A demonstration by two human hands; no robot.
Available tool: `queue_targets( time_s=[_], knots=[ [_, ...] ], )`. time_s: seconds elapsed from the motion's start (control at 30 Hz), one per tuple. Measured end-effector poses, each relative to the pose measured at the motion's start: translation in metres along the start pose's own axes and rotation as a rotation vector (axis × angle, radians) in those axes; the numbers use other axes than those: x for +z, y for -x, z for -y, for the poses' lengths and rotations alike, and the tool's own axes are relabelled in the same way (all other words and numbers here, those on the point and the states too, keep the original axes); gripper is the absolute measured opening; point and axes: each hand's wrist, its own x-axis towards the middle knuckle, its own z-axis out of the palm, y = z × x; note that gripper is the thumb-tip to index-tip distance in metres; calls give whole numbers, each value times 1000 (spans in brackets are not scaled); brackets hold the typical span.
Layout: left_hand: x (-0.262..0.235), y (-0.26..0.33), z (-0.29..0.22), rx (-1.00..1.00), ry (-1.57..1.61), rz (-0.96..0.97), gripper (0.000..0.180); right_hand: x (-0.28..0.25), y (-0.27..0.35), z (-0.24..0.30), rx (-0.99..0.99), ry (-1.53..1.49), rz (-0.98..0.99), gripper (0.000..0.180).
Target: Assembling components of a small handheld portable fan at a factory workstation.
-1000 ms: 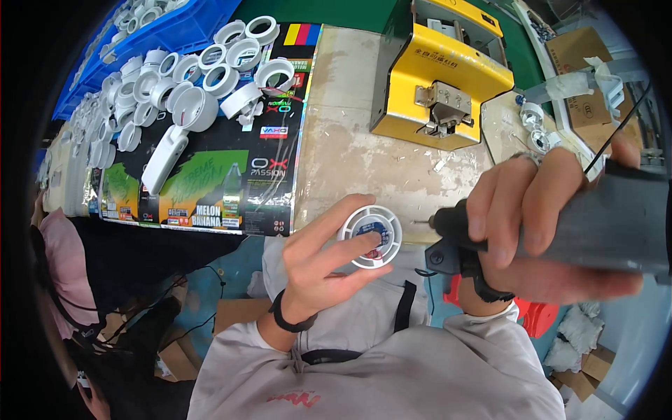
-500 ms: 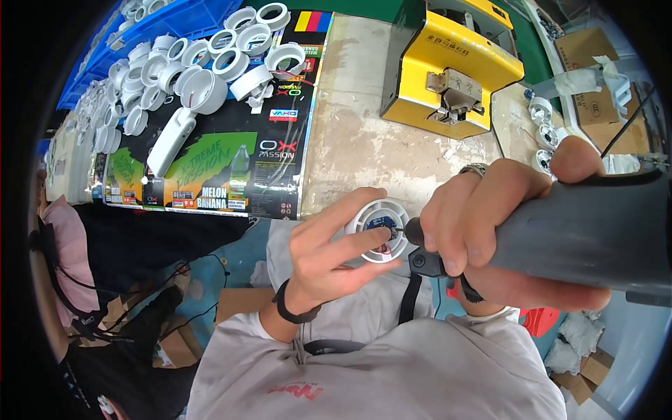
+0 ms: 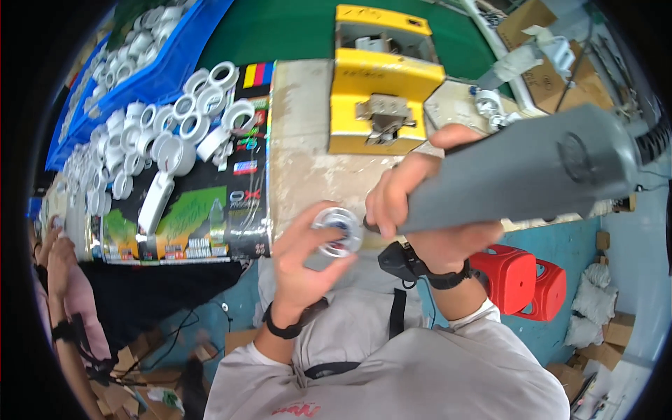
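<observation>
My left hand [image 3: 295,257] is closed round a white round plastic housing [image 3: 357,241], with one finger reaching into its open face. Inside the housing sits a small blue circuit board with a bit of red wire, blurred by motion. In my right hand [image 3: 400,192] is a thick dark grey electric screwdriver [image 3: 521,175], its coiled cord running off to the right. The screwdriver's dark nose is close beside the housing's right rim; whether it touches cannot be made out. Both hands are in front of the table's near edge.
Many white plastic rings [image 3: 194,128] and a white handled part [image 3: 155,203] lie on a printed black sheet [image 3: 248,224] at left. Behind is a blue bin [image 3: 157,80]. A yellow machine [image 3: 385,77] stands ahead; red stools [image 3: 509,280] are at right. Another person's hands [image 3: 61,252] are at far left.
My view has shifted, so the table and yellow machine appear lower and further left. The screwdriver's nose, earlier over the housing's board, is now at its rim. The other person's hands have come into view.
</observation>
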Motion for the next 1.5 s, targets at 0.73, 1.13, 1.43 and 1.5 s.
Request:
queue_targets(
  time_s=[0.73,1.13,1.43,1.5],
  knots=[
    [-107,-35,52,-4,-1155,-664,39,-259,42,45,132,2234,70,53],
    [-107,-14,49,157,-846,-727,26,-192,20,72,-234,-212,-781,32],
    [-33,36,-2,326,-314,-161,16,-151,86,67,-250,-305,175,65],
    [-17,44,-27,212,-158,58,45,-108,54,94,156,73,926,67]
  ],
)
